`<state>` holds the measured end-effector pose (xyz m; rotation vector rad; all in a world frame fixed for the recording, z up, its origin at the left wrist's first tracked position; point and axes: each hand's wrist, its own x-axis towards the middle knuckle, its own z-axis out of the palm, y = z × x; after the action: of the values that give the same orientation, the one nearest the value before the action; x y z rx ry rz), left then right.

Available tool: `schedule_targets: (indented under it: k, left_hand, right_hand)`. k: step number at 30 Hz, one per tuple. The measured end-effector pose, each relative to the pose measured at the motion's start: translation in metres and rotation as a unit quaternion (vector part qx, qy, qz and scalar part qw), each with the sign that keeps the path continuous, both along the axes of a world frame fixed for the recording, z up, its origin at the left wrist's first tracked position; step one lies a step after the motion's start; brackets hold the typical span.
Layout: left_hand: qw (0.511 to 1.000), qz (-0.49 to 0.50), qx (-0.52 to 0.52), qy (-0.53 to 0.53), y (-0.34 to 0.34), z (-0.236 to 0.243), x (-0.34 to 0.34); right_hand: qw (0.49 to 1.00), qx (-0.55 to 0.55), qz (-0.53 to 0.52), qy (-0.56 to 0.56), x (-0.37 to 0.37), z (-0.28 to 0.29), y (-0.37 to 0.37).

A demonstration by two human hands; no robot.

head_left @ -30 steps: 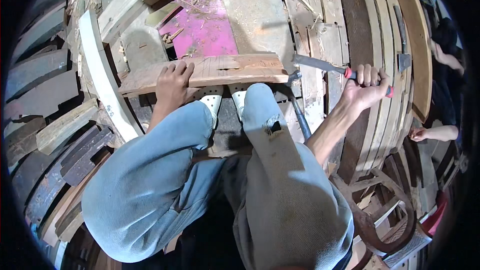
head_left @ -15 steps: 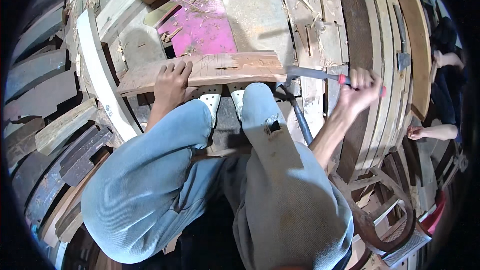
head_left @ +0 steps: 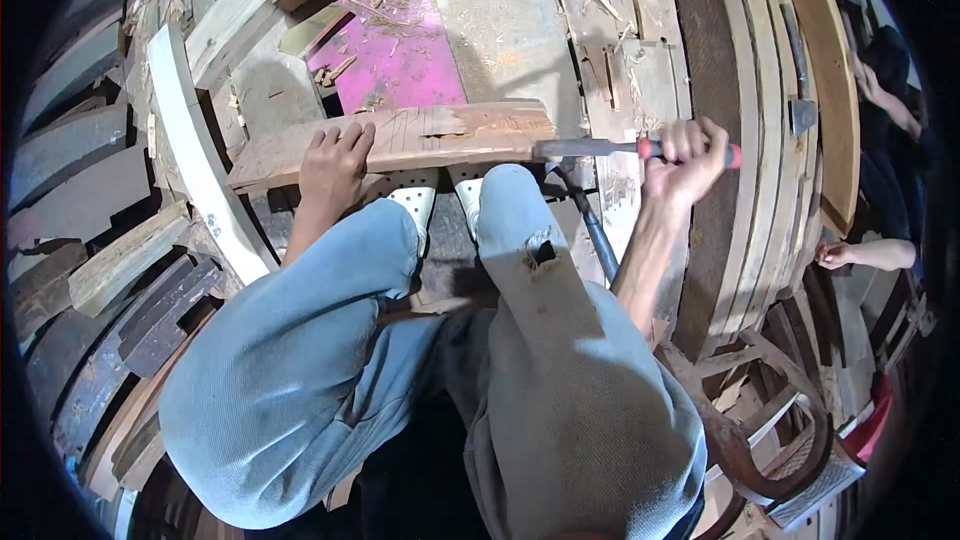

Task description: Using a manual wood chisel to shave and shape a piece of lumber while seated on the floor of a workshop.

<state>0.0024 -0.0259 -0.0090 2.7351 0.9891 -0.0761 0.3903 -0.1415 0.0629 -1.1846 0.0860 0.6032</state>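
A curved wooden plank [head_left: 400,145] lies crosswise ahead of my shoes, with a splintered patch on its upper face. My left hand [head_left: 335,165] holds the plank near its left end, fingers over the top. My right hand [head_left: 685,160] is wrapped round the red-and-black handle of a tool [head_left: 590,147] with a flat grey metal front. The metal end meets the plank's right end or hovers just over it; I cannot tell which. A dark-handled tool [head_left: 597,235] lies below, close to my right knee; its head is partly hidden.
Wood shavings and a pink panel [head_left: 400,45] lie beyond the plank. A white curved board [head_left: 205,165] stands on the left, with stacked offcuts [head_left: 75,200] past it. Long boards [head_left: 760,170] line the right, where another person's arm [head_left: 865,255] shows. A wooden frame [head_left: 770,430] lies lower right.
My right hand and the red-handled tool have moved left, bringing the metal end over or onto the plank's right end. My left hand keeps its hold.
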Motion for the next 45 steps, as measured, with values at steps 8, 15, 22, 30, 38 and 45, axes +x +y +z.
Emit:
schedule_targets:
  k: [8,15,22,30,38,45]
  left_hand:
    - [1.0,-0.016,0.022,0.011,-0.002,-0.004,-0.002]
    - [1.0,-0.009,0.015,0.025,-0.005,0.0,-0.002]
    - [1.0,-0.003,0.002,0.022,0.001,0.003,0.002]
    - [1.0,-0.002,0.0,0.024,0.004,0.006,-0.002]
    - [1.0,0.004,-0.003,0.023,0.003,0.009,0.005]
    - [1.0,0.004,-0.011,0.021,0.008,0.008,0.004]
  right_hand:
    - [0.991,0.029,-0.129,0.0,0.02,0.003,-0.019]
    - [0.996,0.021,0.021,0.085,-0.05,-0.027,0.025]
    - [0.995,0.056,-0.084,-0.009,0.018,0.031,-0.016]
    - [0.989,-0.048,0.029,0.133,-0.076,-0.043,0.014]
    - [0.999,-0.03,0.042,-0.002,-0.049,0.023,0.005]
    - [0.995,-0.003,-0.063,-0.074,-0.005,0.038,-0.016]
